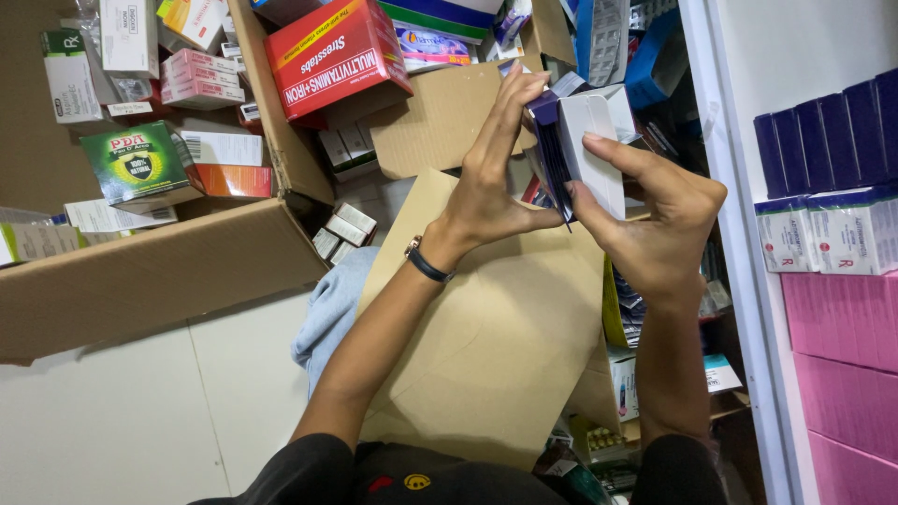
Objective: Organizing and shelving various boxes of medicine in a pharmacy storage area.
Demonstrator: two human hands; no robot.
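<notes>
I hold a small stack of flat white and dark purple boxes point(582, 150) upright between both hands, above an open cardboard carton. My left hand point(491, 173) presses flat against the stack's left side, fingers stretched upward. My right hand point(655, 220) clamps the right side, thumb across the white face of the front box. A dark band sits on my left wrist. The cardboard flap point(496, 346) lies below my forearms.
A large cardboard carton point(159, 271) at left holds a green box point(140, 164), a red box point(332, 56) and several white and pink packs. Blue packs point(645, 56) lie at top right. A white shelf point(739, 281) at right carries purple-white boxes point(832, 187) and pink boxes point(842, 365).
</notes>
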